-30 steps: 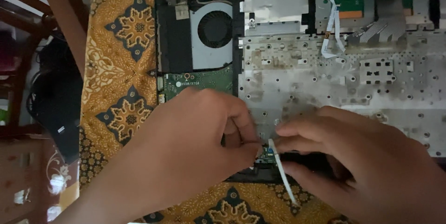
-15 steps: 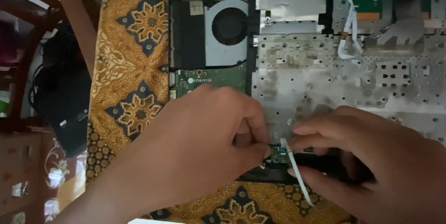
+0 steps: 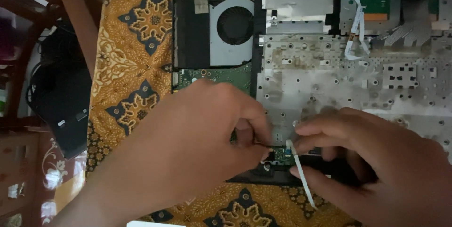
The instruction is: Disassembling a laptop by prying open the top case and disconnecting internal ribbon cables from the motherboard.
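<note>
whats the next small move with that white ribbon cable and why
Probably ease the ribbon cable end into the connector on the small green board: the right hand pinches it right beside the board, the left hand fingers press at the connector, and the cable's tail hangs loose.

Opened laptop [image 3: 329, 67] on patterned, probably cloth-covered table [image 3: 136, 67].

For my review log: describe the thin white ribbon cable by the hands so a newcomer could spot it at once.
Start at the opened laptop on the patterned cloth. At its near edge, between the left hand and right hand, the white ribbon cable runs toward the viewer. Unlike the looped ribbon cable further back, it lies nearly straight.
</note>
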